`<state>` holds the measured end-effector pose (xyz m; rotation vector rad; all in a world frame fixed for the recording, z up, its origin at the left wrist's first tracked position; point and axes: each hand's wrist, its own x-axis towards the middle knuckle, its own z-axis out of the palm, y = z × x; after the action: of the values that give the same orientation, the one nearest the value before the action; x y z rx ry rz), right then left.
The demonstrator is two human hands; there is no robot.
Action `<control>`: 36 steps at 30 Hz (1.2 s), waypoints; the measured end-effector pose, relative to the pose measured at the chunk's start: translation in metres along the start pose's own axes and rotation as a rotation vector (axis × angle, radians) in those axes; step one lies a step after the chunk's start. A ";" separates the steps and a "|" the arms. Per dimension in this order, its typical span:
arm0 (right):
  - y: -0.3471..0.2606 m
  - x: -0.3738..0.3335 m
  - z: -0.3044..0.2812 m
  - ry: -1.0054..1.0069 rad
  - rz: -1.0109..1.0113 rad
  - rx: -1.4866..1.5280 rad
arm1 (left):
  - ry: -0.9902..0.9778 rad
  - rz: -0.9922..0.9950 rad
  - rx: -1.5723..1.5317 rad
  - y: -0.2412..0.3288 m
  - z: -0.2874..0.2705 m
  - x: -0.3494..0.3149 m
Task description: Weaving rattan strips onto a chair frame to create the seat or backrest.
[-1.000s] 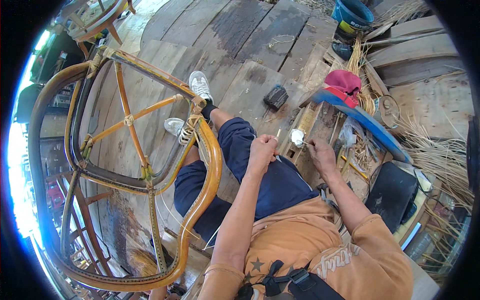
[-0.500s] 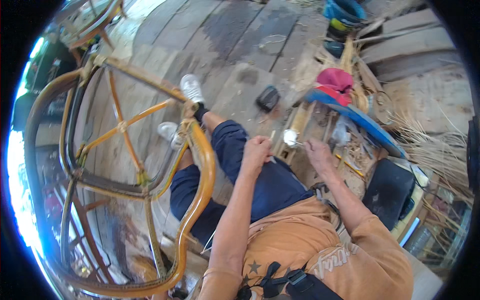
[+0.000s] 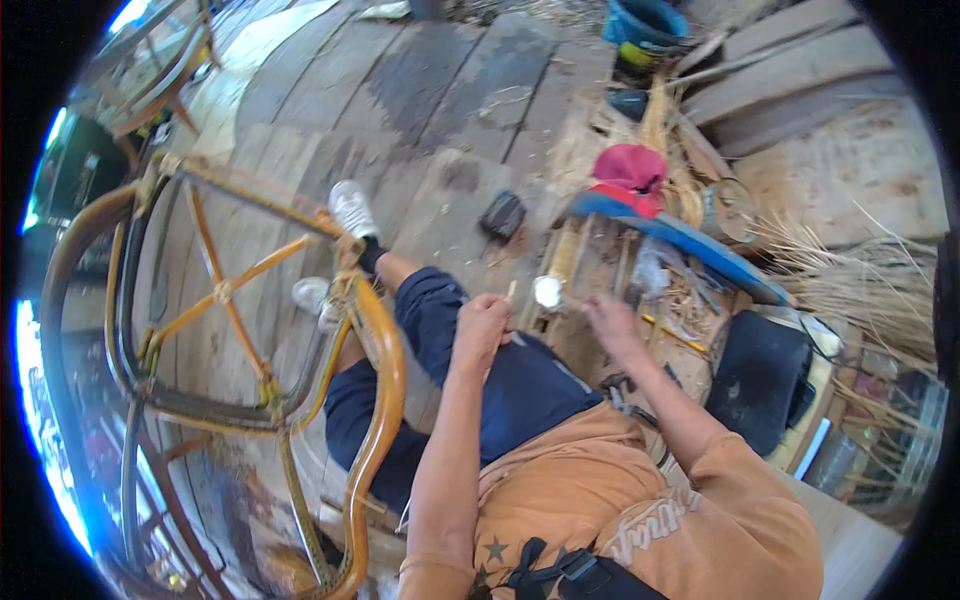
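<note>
Over my thigh, my left hand (image 3: 482, 332) is closed in a pinch on a thin pale strip (image 3: 513, 291), whose end sticks up past the fingers. To its right, my right hand (image 3: 612, 325) is smeared by motion. Its fingers look pressed together on a thin stick (image 3: 574, 303) pointing at a white blob of paste (image 3: 547, 292). That blob sits on a narrow wooden piece between my hands. A curved cane chair frame (image 3: 380, 400) with crossed struts (image 3: 222, 292) stands at my left, touched by neither hand.
A dark block-like object (image 3: 502, 216) lies on the plank floor (image 3: 400, 150). To the right are a red cap (image 3: 630, 178) on a blue curved board (image 3: 690, 245), shavings, a yellow pencil-like stick (image 3: 672, 333), a black flat case (image 3: 758, 382) and bundled cane strands (image 3: 850, 280). A blue bucket (image 3: 648, 25) stands farther off.
The whole view has shifted, carrying most things leftward. My right hand has drawn slightly away from the white paste, where its stick had been touching. The left hand keeps its pinch.
</note>
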<state>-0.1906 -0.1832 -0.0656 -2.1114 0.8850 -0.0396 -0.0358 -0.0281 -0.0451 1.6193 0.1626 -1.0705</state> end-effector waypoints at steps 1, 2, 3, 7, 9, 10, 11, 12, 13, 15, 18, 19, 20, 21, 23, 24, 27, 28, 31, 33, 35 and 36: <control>0.004 0.003 -0.002 0.038 0.048 0.085 | -0.017 0.009 0.001 0.000 0.003 0.002; -0.009 0.003 -0.003 0.007 0.034 0.096 | 0.017 0.003 -0.005 0.000 0.002 0.003; -0.023 0.001 -0.009 -0.022 0.109 0.184 | 0.003 -0.001 -0.008 0.000 0.000 0.003; -0.044 0.002 -0.007 -0.064 0.137 0.322 | -0.018 -0.010 -0.015 -0.001 -0.003 0.004; -0.040 0.003 0.001 -0.027 0.002 0.289 | -0.013 -0.008 -0.020 0.000 -0.003 0.003; -0.039 0.004 0.005 0.012 -0.128 0.259 | -0.010 -0.010 -0.020 0.000 -0.003 0.003; -0.039 0.004 0.007 0.006 -0.125 0.259 | -0.007 -0.015 -0.022 -0.001 -0.004 0.002; -0.041 0.005 0.009 0.002 -0.156 0.213 | -0.010 -0.019 -0.025 -0.001 -0.004 0.002; -0.043 0.006 0.010 0.004 -0.190 0.166 | -0.016 -0.017 -0.029 -0.001 -0.005 0.002; -0.042 0.007 0.015 0.002 -0.206 0.127 | -0.020 -0.014 -0.035 -0.001 -0.005 0.002; -0.047 0.008 0.016 -0.010 -0.250 0.086 | -0.019 -0.013 -0.047 -0.002 -0.005 0.002; -0.048 0.008 0.015 -0.017 -0.279 0.084 | -0.017 -0.012 -0.053 -0.002 -0.005 0.002; -0.047 0.008 0.016 -0.018 -0.277 0.082 | -0.018 -0.014 -0.054 -0.002 -0.004 0.002; -0.046 0.009 0.017 -0.037 -0.206 0.136 | -0.020 -0.011 -0.058 -0.002 -0.004 0.002; -0.042 0.009 0.019 -0.057 -0.134 0.191 | -0.022 -0.008 -0.061 -0.001 -0.005 0.001; -0.040 0.009 0.019 -0.040 -0.123 0.222 | -0.020 -0.012 -0.051 -0.001 -0.005 0.002; -0.037 0.009 0.023 -0.016 -0.157 0.213 | -0.012 -0.018 -0.039 0.001 -0.003 0.001; -0.038 0.010 0.024 -0.008 -0.203 0.176 | -0.003 -0.018 -0.035 0.002 -0.003 0.001; -0.042 0.011 0.027 0.013 -0.156 0.192 | -0.012 -0.034 -0.053 0.001 -0.004 0.000; -0.040 0.013 0.027 0.012 -0.134 0.215 | -0.006 -0.032 -0.046 -0.001 -0.004 0.001; -0.040 0.012 0.027 0.012 -0.110 0.235 | -0.004 -0.031 -0.040 -0.001 -0.004 0.001; -0.041 0.012 0.028 0.015 -0.132 0.204 | -0.004 -0.024 -0.044 -0.001 -0.004 0.001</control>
<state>-0.1491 -0.1540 -0.0579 -1.9770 0.7175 -0.2055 -0.0337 -0.0247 -0.0465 1.5795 0.2014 -1.0812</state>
